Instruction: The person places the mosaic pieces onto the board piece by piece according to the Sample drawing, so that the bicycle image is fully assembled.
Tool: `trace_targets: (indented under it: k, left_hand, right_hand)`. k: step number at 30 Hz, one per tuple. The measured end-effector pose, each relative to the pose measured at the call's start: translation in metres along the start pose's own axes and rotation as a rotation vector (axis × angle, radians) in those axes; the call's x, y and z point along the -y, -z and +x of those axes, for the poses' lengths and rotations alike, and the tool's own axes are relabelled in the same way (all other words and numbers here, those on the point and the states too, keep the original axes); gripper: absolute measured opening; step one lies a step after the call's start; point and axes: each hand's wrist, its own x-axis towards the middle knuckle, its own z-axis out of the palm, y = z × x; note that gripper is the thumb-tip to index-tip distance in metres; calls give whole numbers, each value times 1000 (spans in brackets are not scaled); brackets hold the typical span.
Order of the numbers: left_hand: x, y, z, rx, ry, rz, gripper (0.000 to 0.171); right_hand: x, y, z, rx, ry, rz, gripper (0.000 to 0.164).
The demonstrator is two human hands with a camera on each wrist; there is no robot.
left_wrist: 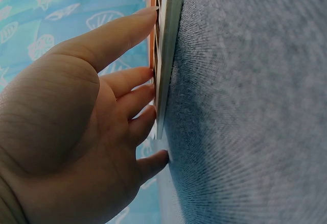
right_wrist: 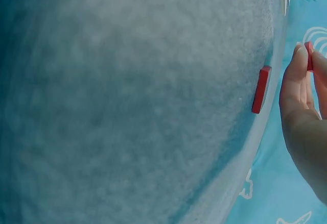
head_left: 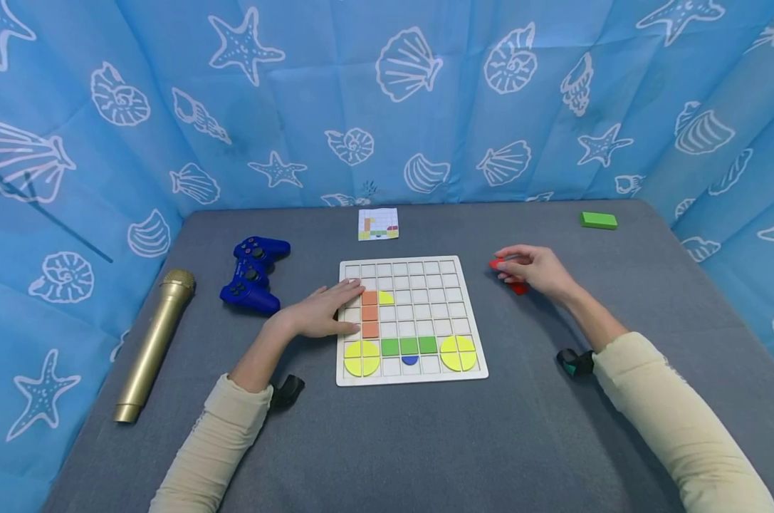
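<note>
A white grid board (head_left: 419,377) lies mid-table, carrying orange squares (head_left: 370,313), green squares (head_left: 409,346), yellow quarter-circle pieces (head_left: 458,353) and a blue half-round piece (head_left: 410,360). On the board's left edge rests my left hand (head_left: 322,311), fingers spread and fairly straight. The left wrist view shows its thumb and fingertips at the board's rim (left_wrist: 168,55). To the right of the board, my right hand (head_left: 539,272) pinches a small red piece (right_wrist: 309,55) between thumb and fingers, raised over the table. Another red piece (right_wrist: 261,89) lies on the cloth below that hand.
Behind the board lies a pattern card (head_left: 378,224) with a coloured grid. At left are a blue game controller (head_left: 252,275) and a gold microphone (head_left: 154,345). A green block (head_left: 598,220) sits at the back right. A blue shell-print curtain (head_left: 387,100) encloses the table.
</note>
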Motion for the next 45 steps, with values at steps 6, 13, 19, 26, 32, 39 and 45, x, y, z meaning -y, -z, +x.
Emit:
trace_targets:
  k: [6, 13, 19, 26, 32, 39, 45]
  left_hand:
    - [-1, 1, -1, -3, -2, -2, 78]
    - [-1, 0, 0, -2, 0, 0, 78]
    - [-1, 1, -1, -6, 1, 2, 78]
    - [-1, 0, -1, -6, -2, 3, 78]
    - [1, 0, 0, -8, -6, 8, 78]
    - [2, -1, 0, -6, -8, 9, 78]
    - [1, -1, -1, -9, -5, 10, 78]
  right_hand:
    - [2, -4, 1, 17, -5, 0, 42]
    - [4, -10, 2, 0, -39, 64, 43]
    - [9, -16, 1, 39, -67, 164, 41]
    - [12, -23, 3, 94, -61, 177, 42]
    - [16, -29, 3, 110, -58, 173, 46]
    - [17, -35, 3, 131, -40, 232, 43]
    - [18, -38, 3, 143, -16, 183, 42]
